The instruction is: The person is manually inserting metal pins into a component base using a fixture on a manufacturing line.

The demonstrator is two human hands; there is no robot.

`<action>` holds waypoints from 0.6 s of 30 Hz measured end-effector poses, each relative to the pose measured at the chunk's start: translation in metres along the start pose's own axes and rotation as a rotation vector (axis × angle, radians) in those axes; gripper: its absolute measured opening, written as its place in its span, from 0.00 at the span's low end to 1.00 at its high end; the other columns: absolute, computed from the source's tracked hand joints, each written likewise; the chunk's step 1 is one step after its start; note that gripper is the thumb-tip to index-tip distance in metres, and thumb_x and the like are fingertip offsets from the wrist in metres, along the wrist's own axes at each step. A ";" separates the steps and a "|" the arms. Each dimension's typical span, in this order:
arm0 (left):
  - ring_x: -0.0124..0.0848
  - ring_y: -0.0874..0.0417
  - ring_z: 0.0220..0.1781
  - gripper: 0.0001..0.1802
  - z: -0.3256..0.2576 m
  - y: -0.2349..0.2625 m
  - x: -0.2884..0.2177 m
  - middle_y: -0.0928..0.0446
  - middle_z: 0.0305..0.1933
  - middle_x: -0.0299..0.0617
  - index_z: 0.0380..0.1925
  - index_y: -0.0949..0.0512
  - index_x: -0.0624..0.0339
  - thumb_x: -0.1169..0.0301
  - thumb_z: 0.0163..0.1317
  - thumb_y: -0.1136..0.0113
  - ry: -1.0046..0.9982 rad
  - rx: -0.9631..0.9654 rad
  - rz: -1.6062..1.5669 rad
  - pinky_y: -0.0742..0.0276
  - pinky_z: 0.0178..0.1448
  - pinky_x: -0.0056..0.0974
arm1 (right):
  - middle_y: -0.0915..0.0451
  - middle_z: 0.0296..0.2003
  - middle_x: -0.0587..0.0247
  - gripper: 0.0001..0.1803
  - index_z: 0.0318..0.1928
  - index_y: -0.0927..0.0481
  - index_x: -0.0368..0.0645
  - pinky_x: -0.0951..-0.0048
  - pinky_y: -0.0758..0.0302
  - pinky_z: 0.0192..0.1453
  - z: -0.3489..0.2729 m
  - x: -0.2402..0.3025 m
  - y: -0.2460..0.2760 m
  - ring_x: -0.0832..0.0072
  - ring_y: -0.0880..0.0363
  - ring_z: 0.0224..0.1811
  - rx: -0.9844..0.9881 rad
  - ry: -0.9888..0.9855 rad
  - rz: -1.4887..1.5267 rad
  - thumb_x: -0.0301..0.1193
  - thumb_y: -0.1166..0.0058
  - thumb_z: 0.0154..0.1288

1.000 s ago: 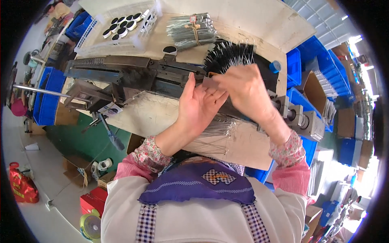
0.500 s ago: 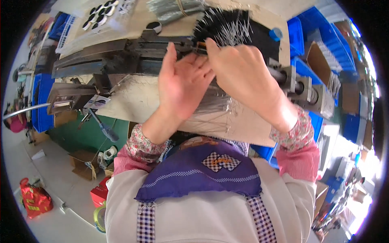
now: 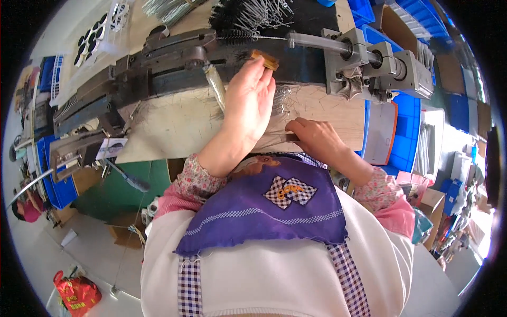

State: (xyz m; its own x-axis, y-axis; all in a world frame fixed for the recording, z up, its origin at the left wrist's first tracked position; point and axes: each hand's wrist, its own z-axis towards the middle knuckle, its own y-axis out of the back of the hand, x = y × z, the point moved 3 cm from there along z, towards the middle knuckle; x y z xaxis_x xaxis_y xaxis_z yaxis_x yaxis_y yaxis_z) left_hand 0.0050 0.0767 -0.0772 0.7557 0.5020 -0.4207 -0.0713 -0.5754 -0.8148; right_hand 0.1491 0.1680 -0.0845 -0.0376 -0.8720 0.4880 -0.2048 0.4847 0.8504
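My left hand [image 3: 247,100] is raised palm-up over the near side of the bench machine [image 3: 174,71], its fingers closed on a small amber-brown block [image 3: 265,59]. Just beyond the block, a thin twisted-wire brush [image 3: 236,35] with dark bristles stretches between the machine's left clamp and its right-hand spindle [image 3: 319,43]. My right hand [image 3: 319,140] is low at the table's near edge, fingers pinched by the ends of thin metal wires [image 3: 272,140]. A small dark piece shows at its fingertips; what exactly they grip is unclear.
Behind the machine lies a pile of black-bristled wire brushes [image 3: 253,16], with a bundle of wires [image 3: 169,9] to its left. A clear tray [image 3: 108,26] holds round black-and-white pieces. Beside the left forearm stands a wrapped lever handle [image 3: 214,87]. Blue bins [image 3: 406,132] line the right.
My right hand has drawn back from the machine to the near table edge. My left fingers have closed on the amber block. The brush in the machine now shows, and the view has shifted.
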 end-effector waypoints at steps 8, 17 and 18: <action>0.59 0.39 0.69 0.38 -0.138 0.052 -0.103 0.44 0.70 0.64 0.69 0.49 0.69 0.62 0.65 0.48 -1.087 0.021 1.914 0.47 0.71 0.58 | 0.20 0.31 0.52 0.13 0.38 0.26 0.39 0.58 0.26 0.38 0.000 -0.030 -0.010 0.53 0.20 0.35 0.059 -0.122 0.317 0.36 0.42 0.62; 0.55 0.19 0.46 0.41 -0.271 0.236 -0.213 0.22 0.53 0.52 0.72 0.54 0.54 0.63 0.62 0.46 -0.258 -1.783 1.874 0.22 0.45 0.50 | 0.23 0.25 0.64 0.09 0.36 0.25 0.38 0.78 0.30 0.31 -0.007 -0.034 0.029 0.83 0.28 0.26 -0.045 -0.197 0.632 0.26 0.38 0.60; 0.53 0.19 0.49 0.42 -0.265 0.235 -0.210 0.23 0.55 0.53 0.72 0.53 0.55 0.62 0.62 0.45 -0.274 -1.715 1.752 0.24 0.50 0.51 | 0.23 0.25 0.64 0.09 0.36 0.25 0.38 0.78 0.30 0.31 -0.010 -0.034 0.033 0.83 0.28 0.26 -0.040 -0.192 0.631 0.26 0.38 0.60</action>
State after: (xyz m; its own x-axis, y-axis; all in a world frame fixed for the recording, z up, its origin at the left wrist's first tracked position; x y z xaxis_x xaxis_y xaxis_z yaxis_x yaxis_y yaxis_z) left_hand 0.0022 -0.3352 -0.0744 0.5460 -0.8174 -0.1837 0.1965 -0.0882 0.9765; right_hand 0.1531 0.2140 -0.0713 -0.3129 -0.4149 0.8544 -0.0496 0.9054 0.4216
